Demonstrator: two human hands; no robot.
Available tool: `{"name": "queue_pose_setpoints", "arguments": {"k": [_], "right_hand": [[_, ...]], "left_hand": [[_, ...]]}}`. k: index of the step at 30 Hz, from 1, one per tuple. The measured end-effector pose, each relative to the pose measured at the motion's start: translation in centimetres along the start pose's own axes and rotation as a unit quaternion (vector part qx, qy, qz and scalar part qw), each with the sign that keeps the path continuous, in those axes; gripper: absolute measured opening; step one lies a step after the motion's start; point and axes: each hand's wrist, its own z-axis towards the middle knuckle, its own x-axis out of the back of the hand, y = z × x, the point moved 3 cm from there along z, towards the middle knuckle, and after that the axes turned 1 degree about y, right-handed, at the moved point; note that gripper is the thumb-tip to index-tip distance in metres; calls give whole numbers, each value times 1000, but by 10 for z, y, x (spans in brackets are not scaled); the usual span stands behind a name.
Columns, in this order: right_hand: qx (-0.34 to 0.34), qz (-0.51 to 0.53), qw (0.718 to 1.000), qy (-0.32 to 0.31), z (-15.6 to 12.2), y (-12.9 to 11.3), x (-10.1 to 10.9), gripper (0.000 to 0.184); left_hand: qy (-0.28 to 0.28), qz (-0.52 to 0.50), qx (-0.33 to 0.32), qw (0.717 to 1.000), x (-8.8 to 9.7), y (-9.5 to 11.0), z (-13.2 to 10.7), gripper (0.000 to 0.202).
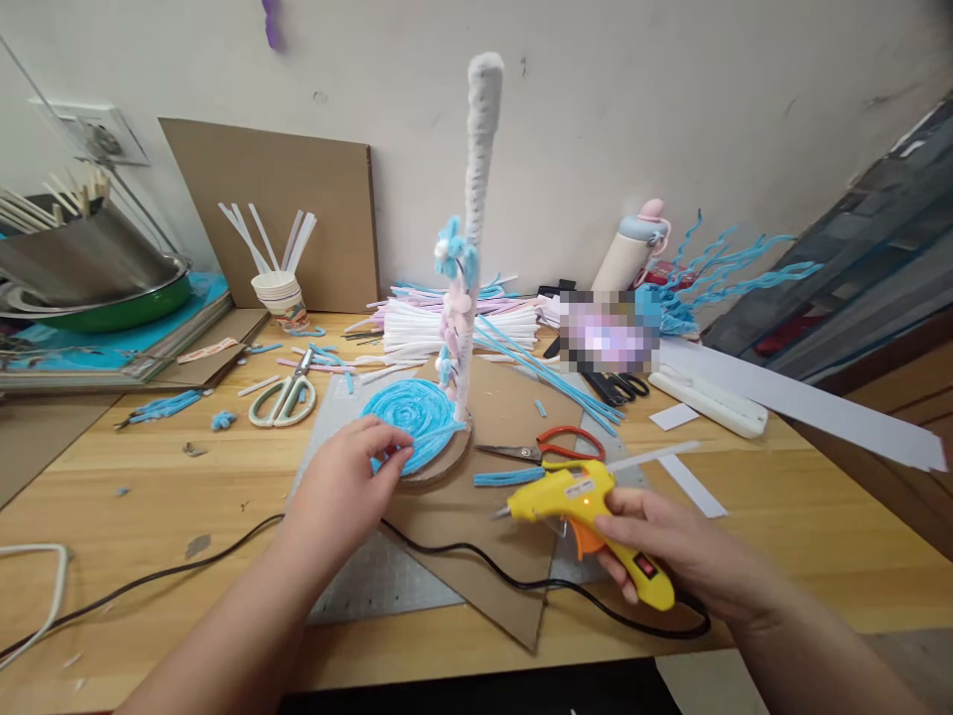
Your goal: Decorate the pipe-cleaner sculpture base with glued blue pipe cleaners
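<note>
Mid-desk (238, 467), blue coiled disc (406, 399) lies flat on round cardbd base (448, 463), w/ white fuzzy post (483, 129) standing approx upright nr its R edge. Blue flowers (448, 266) & pink flowers (456, 306) sit along the post's L side. L hand (364, 462) is over the disc's front L part; grip narrow, thumb & fingertips pinching a blue strand (438, 433) that runs R to abt the post's foot. R hand (655, 534) has its grip wrapped round a yellow glue gun (558, 494), nozzle pointing L, apart from the disc; indicator lit, clear glue stick (655, 455) out the back. Just behind the gun: red-handled scissors (572, 434) & short blue strips (506, 479). Black cable (462, 546) crosses in front, over cardbd sheet (513, 551) & grey mat (357, 581). Further L, pale-handled scissors (283, 405); behind those, paper cup (277, 290) w/ translucent sticks (302, 240). White strips (417, 333) heaped nr wall.
</note>
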Motion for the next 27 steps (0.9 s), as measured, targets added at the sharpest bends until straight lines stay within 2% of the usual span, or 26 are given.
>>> {"name": "queue_pose_setpoints", "arguments": {"k": [3, 5, 6, 8, 10, 11, 15, 18, 21, 27], "right_hand": [[-10, -89, 996, -4, 4, 8, -4, 39], [3, -205, 978, 48, 9, 6, -3, 41], [16, -287, 954, 85, 11, 2, -2, 42], [52, -445, 877, 171, 13, -12, -1, 43], [90, -529, 809, 239, 11, -30, -5, 39], [107, -539, 796, 254, 10, -40, -8, 36], [183, -525, 809, 188, 16, -73, -30, 29], [215, -567, 782, 146, 34, -86, -44, 25], [224, -612, 751, 109, 57, -90, -52, 27], [248, -643, 720, 77, 79, -87, -53, 34]], "left_hand": [[-20, 33, 11, 999, -5, 6, -15, 20], [-33, 49, 20, 998, -10, 7, -21, 22], [-40, 60, 27, 997, -13, 7, -23, 22], [-59, 75, 47, 994, -19, 7, -25, 19], [-82, 73, 69, 992, -25, 9, -25, 16], [-90, 70, 77, 991, -28, 10, -25, 16], [-95, 119, 64, 986, -38, 22, -21, 9], [-92, 182, 38, 978, -43, 30, -16, 17], [-95, 222, 36, 970, -48, 33, -14, 18], [-121, 244, 44, 961, -58, 33, -16, 16]]}}
